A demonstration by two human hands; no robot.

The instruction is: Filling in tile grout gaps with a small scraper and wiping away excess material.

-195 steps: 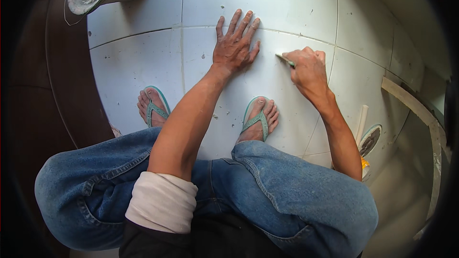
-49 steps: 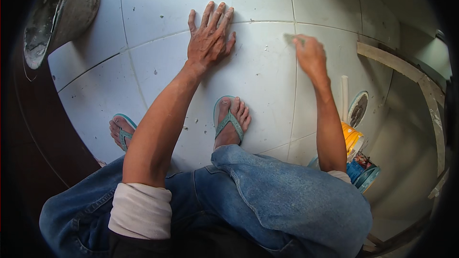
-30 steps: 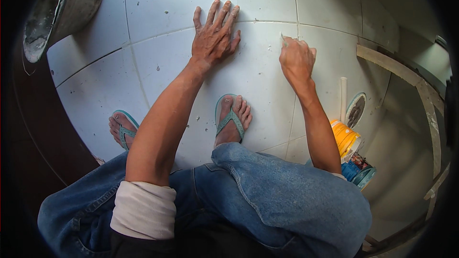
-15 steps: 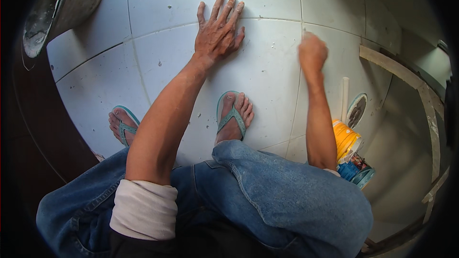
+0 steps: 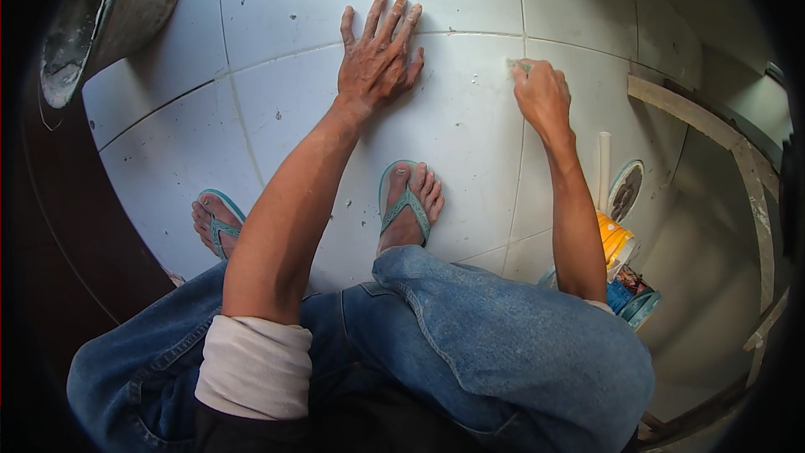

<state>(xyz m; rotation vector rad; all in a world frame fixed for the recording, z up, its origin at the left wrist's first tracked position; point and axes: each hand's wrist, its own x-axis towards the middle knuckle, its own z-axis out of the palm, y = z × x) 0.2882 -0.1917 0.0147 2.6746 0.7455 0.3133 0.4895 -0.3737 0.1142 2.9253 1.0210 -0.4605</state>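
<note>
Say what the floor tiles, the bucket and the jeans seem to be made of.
Floor tiles: probably ceramic, smooth and slightly glossy, judging by the soft white sheen. Bucket: plastic or metal, I cannot tell; its outside looks dull and crusted grey. Jeans: likely denim, matte, faded blue and visibly stitched.

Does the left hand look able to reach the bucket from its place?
Probably yes, perhaps with some leaning: the left hand holds nothing, and only floor tiles show between it and the bucket.

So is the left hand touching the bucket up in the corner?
Apart. The head view shows it plainly: a wide stretch of white floor lies between the left hand and the bucket.
</note>
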